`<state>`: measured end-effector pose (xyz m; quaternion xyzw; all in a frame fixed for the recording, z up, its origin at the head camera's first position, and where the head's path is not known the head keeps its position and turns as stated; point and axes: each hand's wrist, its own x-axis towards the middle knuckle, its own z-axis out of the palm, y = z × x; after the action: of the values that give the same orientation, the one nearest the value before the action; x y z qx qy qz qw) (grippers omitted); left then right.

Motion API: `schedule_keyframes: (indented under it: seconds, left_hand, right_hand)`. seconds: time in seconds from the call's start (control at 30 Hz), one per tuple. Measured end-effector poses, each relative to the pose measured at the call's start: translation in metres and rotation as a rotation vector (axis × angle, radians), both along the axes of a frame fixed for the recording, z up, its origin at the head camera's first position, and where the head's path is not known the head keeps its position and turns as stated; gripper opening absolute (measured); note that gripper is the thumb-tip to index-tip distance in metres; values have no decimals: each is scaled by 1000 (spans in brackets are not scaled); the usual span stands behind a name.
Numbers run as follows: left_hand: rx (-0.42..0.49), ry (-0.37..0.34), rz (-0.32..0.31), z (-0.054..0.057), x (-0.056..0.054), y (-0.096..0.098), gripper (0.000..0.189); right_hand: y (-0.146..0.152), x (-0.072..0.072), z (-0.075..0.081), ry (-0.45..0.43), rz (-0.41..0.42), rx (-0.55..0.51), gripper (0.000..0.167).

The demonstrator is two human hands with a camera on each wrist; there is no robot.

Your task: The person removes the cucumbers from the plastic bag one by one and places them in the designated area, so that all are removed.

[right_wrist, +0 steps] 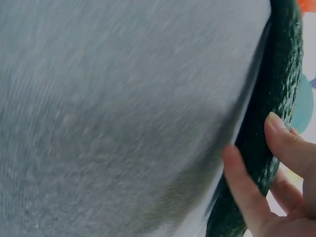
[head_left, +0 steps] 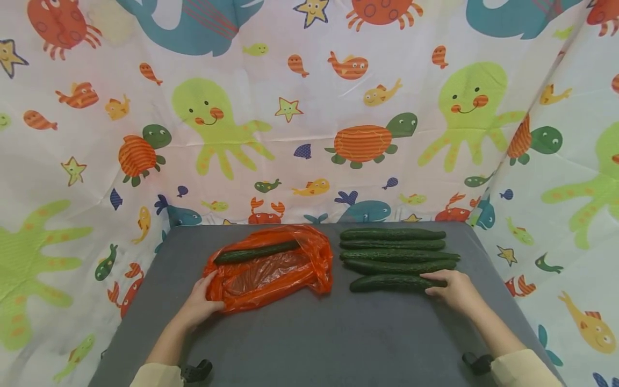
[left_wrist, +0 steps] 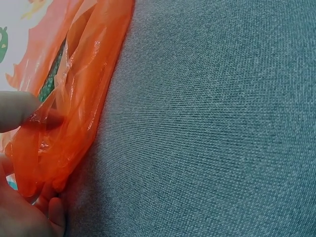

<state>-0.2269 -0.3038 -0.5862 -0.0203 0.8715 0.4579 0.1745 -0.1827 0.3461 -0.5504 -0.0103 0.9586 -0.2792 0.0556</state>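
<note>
An orange plastic bag (head_left: 271,290) lies on its side at the left of the table, its mouth spread wide. One dark green cucumber (head_left: 256,252) rests inside along its far side. My left hand (head_left: 200,301) holds the bag's left edge, and in the left wrist view a finger (left_wrist: 19,111) shows against the thin film. To the right, several cucumbers (head_left: 393,244) lie side by side in a row. My right hand (head_left: 456,293) grips the right end of the nearest cucumber (head_left: 387,283), with fingertips on either side of it in the right wrist view.
The grey cloth-textured table (head_left: 338,344) extends toward me in front of the bag and cucumbers. Behind it hangs a white curtain (head_left: 309,161) printed with sea animals, which also runs along both sides. Black straps (head_left: 195,371) sit at both wrists.
</note>
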Motion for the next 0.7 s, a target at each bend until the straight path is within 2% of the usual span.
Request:
schedule_keyframes:
  seconds: [0.23, 0.43, 0.57, 0.7]
  left_hand:
    - [3, -11, 10, 1, -1, 2, 107]
    - [12, -10, 0, -1, -1, 1, 107]
    - [12, -9, -5, 0, -1, 0, 107]
    - [14, -7, -5, 0, -1, 0, 108]
  right_hand:
    - [-1, 1, -12, 158, 10, 107, 41]
    - [-4, 0, -13, 197, 12, 157, 48]
    - [-6, -6, 3, 200, -17, 109, 54]
    - [-18, -14, 30, 219, -28, 8, 56]
